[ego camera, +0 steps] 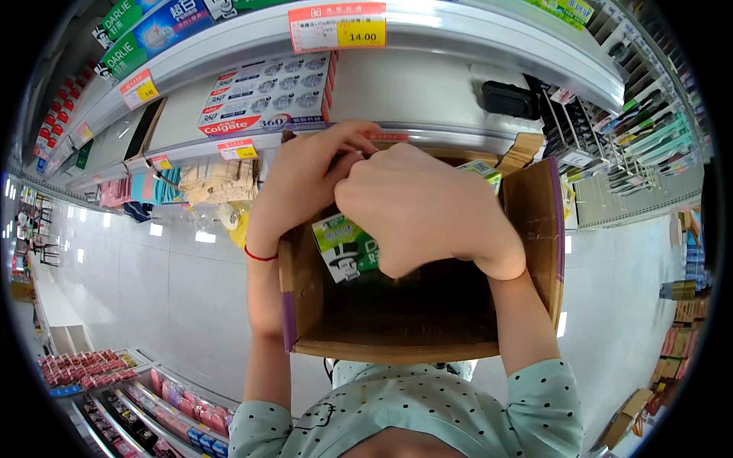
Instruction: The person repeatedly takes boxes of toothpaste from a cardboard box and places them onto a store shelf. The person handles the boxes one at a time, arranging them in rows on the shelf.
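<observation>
Below both hands is an open cardboard carton (395,350) with purple tape at its corners, close to the shelf. My left hand (312,174) is over the carton's far left part, its fingers curled towards my right hand. My right hand (426,209) is bent over the carton, with its knuckles against the left fingers. Whatever may be between the fingertips is hidden. A green Darlie toothpaste box (343,249) lies tilted inside, partly covered by my right hand. Another green and yellow box (482,170) shows at the carton's far right.
Stacked Colgate boxes (266,94) stand on the shelf ahead, left of a black tray (509,100). An upper shelf edge with a price tag (338,27) juts out above. A raised cardboard flap (522,151) touches the shelf side. Folded towels (220,180) lie lower left.
</observation>
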